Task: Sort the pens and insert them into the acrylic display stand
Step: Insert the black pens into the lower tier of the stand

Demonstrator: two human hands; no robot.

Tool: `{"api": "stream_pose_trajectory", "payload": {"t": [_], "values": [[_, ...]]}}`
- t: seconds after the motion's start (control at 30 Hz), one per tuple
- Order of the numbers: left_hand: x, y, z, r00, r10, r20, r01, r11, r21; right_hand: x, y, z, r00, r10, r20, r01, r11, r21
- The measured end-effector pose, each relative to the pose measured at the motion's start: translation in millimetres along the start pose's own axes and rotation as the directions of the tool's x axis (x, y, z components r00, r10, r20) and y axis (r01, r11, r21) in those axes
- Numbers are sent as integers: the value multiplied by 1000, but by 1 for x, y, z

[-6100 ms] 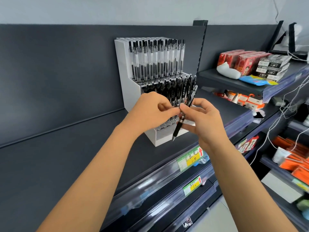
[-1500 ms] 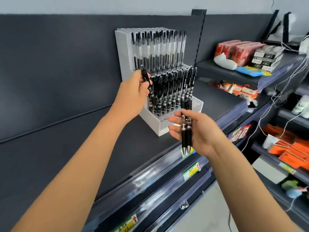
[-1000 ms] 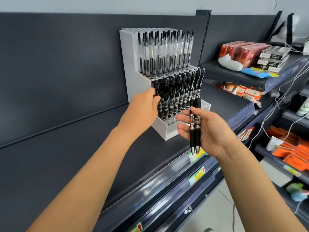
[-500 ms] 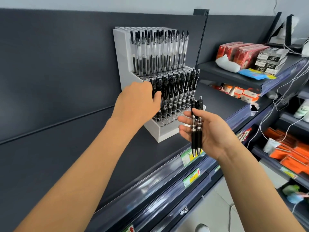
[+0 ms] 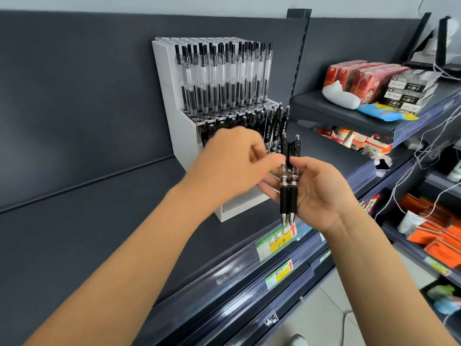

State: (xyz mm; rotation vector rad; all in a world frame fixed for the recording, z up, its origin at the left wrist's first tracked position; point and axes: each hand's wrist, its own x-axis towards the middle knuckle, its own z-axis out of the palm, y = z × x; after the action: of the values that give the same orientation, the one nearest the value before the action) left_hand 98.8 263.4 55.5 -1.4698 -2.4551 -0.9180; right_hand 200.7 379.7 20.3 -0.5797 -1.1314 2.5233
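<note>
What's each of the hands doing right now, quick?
Left hand: fingertips at the tops of the black pens; too blurred to tell whether it pinches one.
Right hand: closed, holding the two black pens.

Both forearms are bare up to the frame's lower edge, slim and smooth. The left hand (image 5: 234, 161) and right hand (image 5: 321, 191) are bare too, the left one's fingers blurred.
</note>
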Motion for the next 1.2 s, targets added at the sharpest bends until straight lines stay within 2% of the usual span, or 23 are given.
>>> {"api": "stream_pose_trajectory", "payload": {"t": [0.1,0.17,0.27,0.4,0.53,0.6,0.87,1.03,1.2], "values": [[23,12,28,994,-11,104,29,984,-175,3,-14,-2,997,-18,72,20,1000,-17],[38,17,37,988,-33,152,83,936,-341,6,-26,-9,994,-53,90,56,998,-27],[57,20,45,990,-62,123,109,898,-427,15,-44,-27,990,-142,1,142,982,-122],[76,21,58,988,-107,-112,68,949,-307,32,-64,-56,944,-281,-173,223,930,-293],[81,22,71,974,-30,-223,-2,990,-142,46,-70,-68,949,-267,-167,210,932,-295],[79,24,74,968,-16,-251,-13,994,-112,50,-71,-70,959,-246,-141,201,941,-273],[69,27,74,963,-25,-267,-1,995,-97,60,-73,-79,977,-198,-75,176,957,-231],[65,19,89,986,-110,-126,112,994,13,62,-74,-82,981,-186,-58,169,962,-214],[71,28,96,972,-194,-129,203,977,62,61,-66,-80,981,-161,-112,141,976,-167]]}}
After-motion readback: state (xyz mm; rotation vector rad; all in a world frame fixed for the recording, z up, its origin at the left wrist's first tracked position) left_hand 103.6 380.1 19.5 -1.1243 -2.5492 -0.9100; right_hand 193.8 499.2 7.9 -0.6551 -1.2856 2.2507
